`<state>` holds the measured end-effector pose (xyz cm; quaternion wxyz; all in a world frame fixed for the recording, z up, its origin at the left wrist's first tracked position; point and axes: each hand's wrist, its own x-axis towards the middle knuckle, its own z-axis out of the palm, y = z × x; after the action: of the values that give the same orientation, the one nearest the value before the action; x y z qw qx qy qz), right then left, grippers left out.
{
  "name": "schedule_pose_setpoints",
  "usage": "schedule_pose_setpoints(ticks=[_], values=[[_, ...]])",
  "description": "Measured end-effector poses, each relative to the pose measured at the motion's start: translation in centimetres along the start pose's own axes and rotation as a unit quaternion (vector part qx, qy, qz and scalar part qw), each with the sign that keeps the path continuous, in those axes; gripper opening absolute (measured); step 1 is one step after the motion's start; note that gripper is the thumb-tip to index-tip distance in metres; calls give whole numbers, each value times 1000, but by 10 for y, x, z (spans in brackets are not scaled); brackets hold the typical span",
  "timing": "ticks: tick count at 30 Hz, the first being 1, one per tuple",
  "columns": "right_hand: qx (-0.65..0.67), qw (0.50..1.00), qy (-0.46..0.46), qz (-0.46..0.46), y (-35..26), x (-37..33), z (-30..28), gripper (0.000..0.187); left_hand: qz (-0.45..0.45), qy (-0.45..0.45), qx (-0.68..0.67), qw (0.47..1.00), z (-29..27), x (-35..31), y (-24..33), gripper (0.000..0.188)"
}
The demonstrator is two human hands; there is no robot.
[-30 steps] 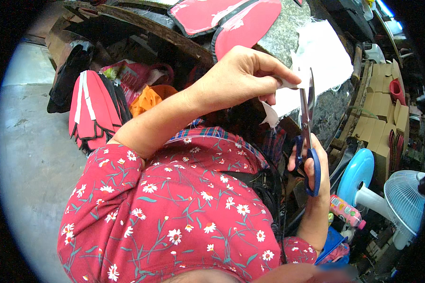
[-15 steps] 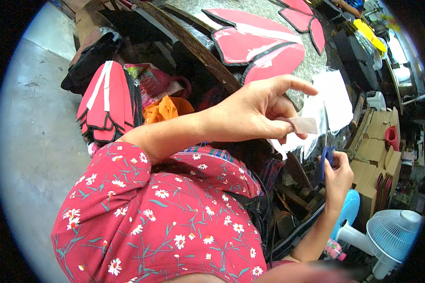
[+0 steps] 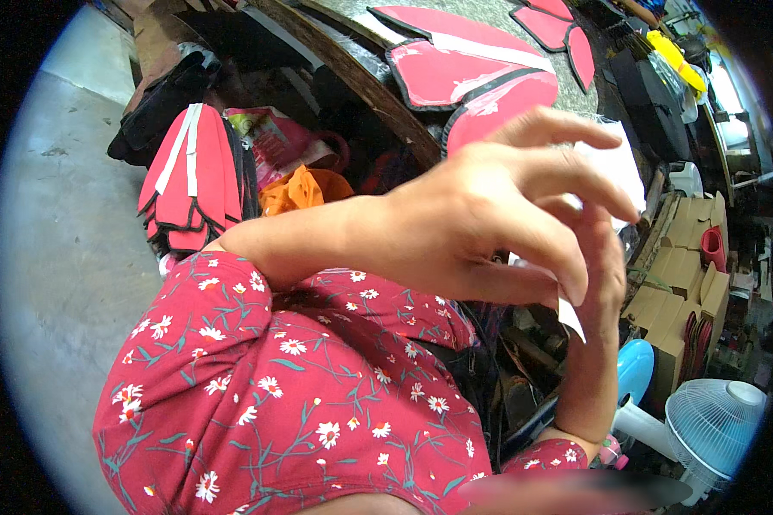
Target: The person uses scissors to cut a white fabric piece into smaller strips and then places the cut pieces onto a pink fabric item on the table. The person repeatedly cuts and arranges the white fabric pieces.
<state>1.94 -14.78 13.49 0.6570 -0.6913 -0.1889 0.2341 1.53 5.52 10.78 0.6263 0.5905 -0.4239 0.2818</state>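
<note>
My left hand (image 3: 498, 223) is raised in front of me, slightly blurred. Its thumb and forefinger pinch a small white strip (image 3: 571, 321) that hangs down, while the other fingers stretch out to the right. Behind it stands my right hand (image 3: 605, 257), close to the left fingertips; its fingers are mostly hidden, so what they hold does not show. Pink petal-shaped pieces with black edging (image 3: 481, 56) lie on the grey tabletop beyond, one with a white band on it. Past the left fingers part of a white sheet (image 3: 631, 176) shows.
To the left is a stack of pink black-edged pieces (image 3: 193, 163) with white strips on top, beside an orange cloth or bag (image 3: 305, 190). On the right are cardboard boxes (image 3: 661, 296) and a blue-and-white fan (image 3: 715, 421). A wooden beam (image 3: 352, 77) edges the table.
My left hand has come closer and moved right, with the white strip now pointing down. My right hand has risen behind it, and the blue-handled scissors it held are out of sight.
</note>
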Motion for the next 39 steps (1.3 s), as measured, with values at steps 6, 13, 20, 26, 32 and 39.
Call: schedule_pose_setpoints(ticks=[6, 13, 20, 26, 32, 39], values=[[128, 977, -152, 75, 1, 5, 13, 53, 27, -56, -59, 996, -48, -7, -10, 13], [-183, 978, -1, 103, 8, 8, -37, 51, -45, 204, -138, 968, -73, -6, -7, 10], [-122, 986, 47, -104, -1, 18, -31, 49, 2, -76, 127, 989, -17, -6, -7, 16], [41, 988, -120, 88, 1, 8, -10, 55, 56, 26, 115, 991, -7, -6, 1, 13], [-102, 978, -61, 171, -29, 24, -27, 16, -21, -10, 183, 983, -34, -31, -12, 22], [-427, 904, -11, -19, -25, 100, -63, 22, -122, -98, 457, 876, -27, -65, -42, 41]])
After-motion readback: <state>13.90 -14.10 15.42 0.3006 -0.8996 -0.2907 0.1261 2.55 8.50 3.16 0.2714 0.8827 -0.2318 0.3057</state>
